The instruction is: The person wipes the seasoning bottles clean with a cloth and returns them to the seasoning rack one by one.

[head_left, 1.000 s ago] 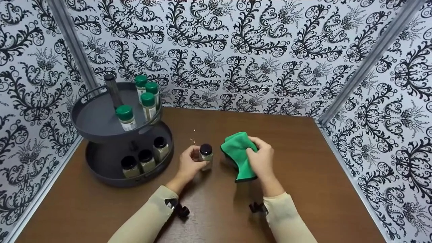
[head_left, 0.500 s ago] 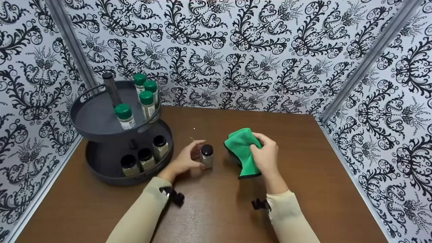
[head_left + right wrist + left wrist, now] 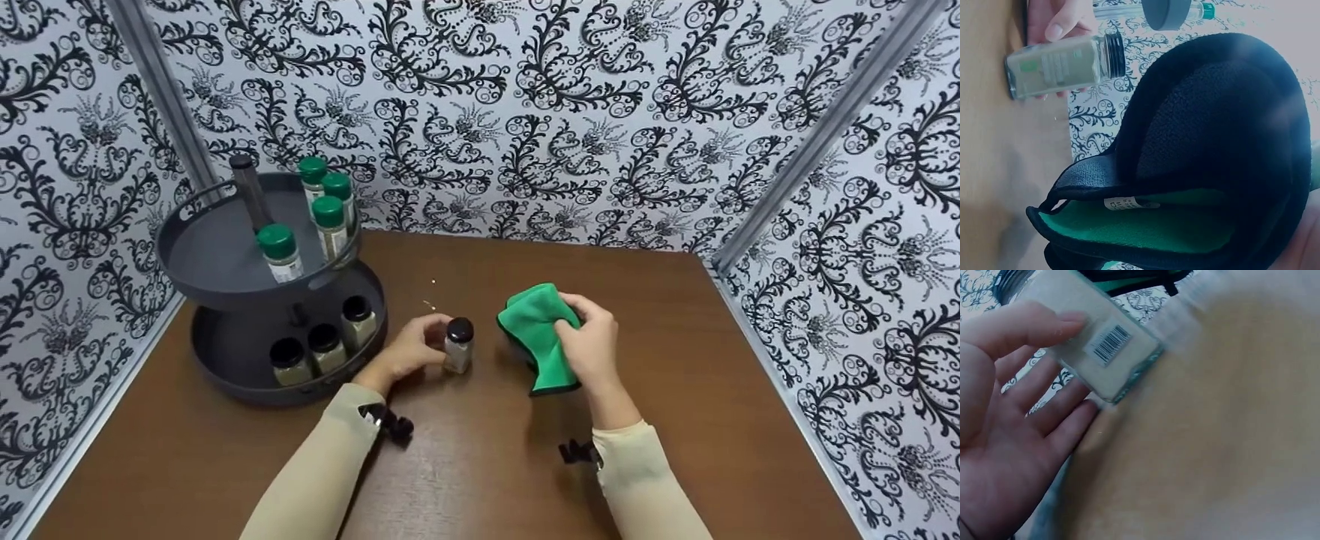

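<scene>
A glass spice jar (image 3: pixel 458 351) with a black lid and pale powder inside stands upright at the middle of the brown table. My left hand (image 3: pixel 411 346) holds it from the left, thumb on the near side and fingers behind. In the left wrist view a barcode label shows on the jar (image 3: pixel 1100 340), beside the thumb. To the right, my right hand (image 3: pixel 589 341) grips a folded green cloth (image 3: pixel 538 330) with dark edging, raised over the table. The right wrist view shows the cloth's dark underside (image 3: pixel 1202 124) and a small white tag.
At the left stands a two-tier grey tray. Its upper tier (image 3: pixel 206 255) carries several green-lidded spice jars (image 3: pixel 282 251) and a dark post (image 3: pixel 251 196). Black-lidded jars (image 3: pixel 328 351) stand in the lower tier (image 3: pixel 229 352). Small pale crumbs (image 3: pixel 428 305) lie behind my left hand. Patterned walls enclose the table.
My left hand's fingers spread apart around the jar half a second ago and now close on it again. The right hand has shifted slightly right with the cloth, then stayed still.
</scene>
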Available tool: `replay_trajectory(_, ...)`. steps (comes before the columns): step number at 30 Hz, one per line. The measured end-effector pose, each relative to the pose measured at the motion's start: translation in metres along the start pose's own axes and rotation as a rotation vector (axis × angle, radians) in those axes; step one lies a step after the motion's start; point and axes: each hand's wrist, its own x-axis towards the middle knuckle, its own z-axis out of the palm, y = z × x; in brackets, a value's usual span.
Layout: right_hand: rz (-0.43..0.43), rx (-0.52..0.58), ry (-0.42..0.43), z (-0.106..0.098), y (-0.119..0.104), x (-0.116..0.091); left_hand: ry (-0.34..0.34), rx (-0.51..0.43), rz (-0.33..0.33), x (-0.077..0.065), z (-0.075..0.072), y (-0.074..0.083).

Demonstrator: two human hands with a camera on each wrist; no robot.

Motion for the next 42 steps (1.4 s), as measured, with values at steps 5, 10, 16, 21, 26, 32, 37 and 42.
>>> replay_trajectory(5,0.018,0.006,-0.032,0.004,0.004,-0.003,0.213,0.054,0.022,-0.001,0.026,-0.001)
replay_trajectory(10,0.036,-0.003,-0.071,0.013,0.007,-0.007,0.364,0.114,0.038,0.0,0.044,0.001)
replay_trajectory(16,-0.04,-0.022,-0.013,0.025,-0.003,-0.022,0.437,0.122,0.042,-0.007,0.056,0.026)
replay_trajectory(21,-0.179,-0.087,-0.073,0.054,-0.004,-0.04,0.411,0.134,0.166,-0.019,0.062,0.062)
replay_trajectory(26,-0.156,-0.17,-0.222,0.066,0.003,-0.041,0.414,0.16,0.281,-0.025,0.064,0.084)
replay_trajectory(32,-0.15,-0.016,-0.087,0.043,-0.02,-0.036,0.367,0.292,0.362,-0.021,0.077,0.087)
replay_trajectory(37,-0.151,0.016,-0.062,0.052,-0.012,-0.039,0.444,0.239,0.325,-0.018,0.079,0.087)
replay_trajectory(42,-0.086,-0.028,-0.19,0.064,0.002,-0.04,0.502,0.212,0.305,-0.021,0.073,0.092)
